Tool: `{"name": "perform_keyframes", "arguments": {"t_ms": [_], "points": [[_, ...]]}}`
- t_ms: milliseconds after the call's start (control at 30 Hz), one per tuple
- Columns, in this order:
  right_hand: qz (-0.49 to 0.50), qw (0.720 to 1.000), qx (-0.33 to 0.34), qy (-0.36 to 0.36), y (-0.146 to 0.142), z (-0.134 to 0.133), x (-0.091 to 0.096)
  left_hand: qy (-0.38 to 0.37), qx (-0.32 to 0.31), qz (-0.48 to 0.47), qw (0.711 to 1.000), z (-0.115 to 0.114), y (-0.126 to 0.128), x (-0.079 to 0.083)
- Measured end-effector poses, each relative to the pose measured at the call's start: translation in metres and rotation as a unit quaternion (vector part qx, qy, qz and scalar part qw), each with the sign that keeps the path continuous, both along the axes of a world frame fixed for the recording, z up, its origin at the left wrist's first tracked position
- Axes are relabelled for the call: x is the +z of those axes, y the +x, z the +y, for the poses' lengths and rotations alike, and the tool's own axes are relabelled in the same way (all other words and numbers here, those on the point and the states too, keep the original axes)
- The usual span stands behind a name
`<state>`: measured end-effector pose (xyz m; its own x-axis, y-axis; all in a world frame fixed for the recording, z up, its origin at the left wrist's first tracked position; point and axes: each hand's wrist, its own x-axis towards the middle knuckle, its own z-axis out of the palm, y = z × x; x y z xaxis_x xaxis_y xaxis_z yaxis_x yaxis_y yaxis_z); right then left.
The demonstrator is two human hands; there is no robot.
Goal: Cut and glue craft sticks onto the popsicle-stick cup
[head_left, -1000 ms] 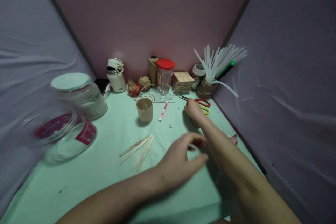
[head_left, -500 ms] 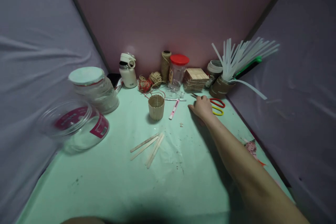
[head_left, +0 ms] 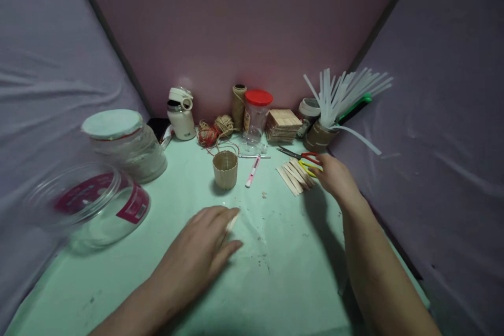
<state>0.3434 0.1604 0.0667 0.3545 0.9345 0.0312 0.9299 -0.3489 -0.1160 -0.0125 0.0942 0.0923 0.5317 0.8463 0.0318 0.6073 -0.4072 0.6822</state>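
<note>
My left hand (head_left: 205,244) lies flat, fingers stretched out, over the loose wooden sticks (head_left: 232,222) in the middle of the green table (head_left: 275,262); only a stick tip shows past the fingers. My right hand (head_left: 334,176) rests farther back on the right, fingers curled, at the right end of a fanned row of wooden sticks (head_left: 294,176). Red and yellow scissors (head_left: 305,158) lie just behind that hand. A small cup made of sticks (head_left: 225,169) stands between the two hands, with a pink cutter (head_left: 252,170) beside it.
Two clear jars (head_left: 90,202) (head_left: 126,142) stand at the left. Along the back wall are a white bottle (head_left: 180,114), twine balls (head_left: 214,128), a red-lidded jar (head_left: 256,115), a stick stack (head_left: 282,125) and a holder of white strips (head_left: 331,110). Purple cloth walls close both sides.
My left hand has come back into view and settled on the loose sticks. My right hand has moved right, uncovering a fanned row of sticks by the scissors.
</note>
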Motion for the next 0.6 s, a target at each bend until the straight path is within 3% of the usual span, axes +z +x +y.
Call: {"name": "perform_keyframes", "arguments": {"t_ms": [100, 200, 433, 600], "points": [[-0.012, 0.997, -0.045, -0.062, 0.031, 0.003, -0.01, 0.033, 0.067, 0.134, 0.988, 0.021, 0.001, -0.034], [-0.023, 0.995, -0.051, -0.081, 0.044, 0.008, -0.017, 0.045, 0.088, 0.194, 0.976, 0.018, -0.002, -0.054], [-0.057, 0.994, 0.018, -0.093, 0.05, 0.043, -0.02, 0.026, 0.032, 0.196, 0.98, 0.011, -0.003, -0.056], [-0.08, 0.985, 0.075, -0.137, 0.054, 0.07, -0.032, -0.017, 0.021, 0.173, 0.985, 0.012, -0.002, -0.06]]}}
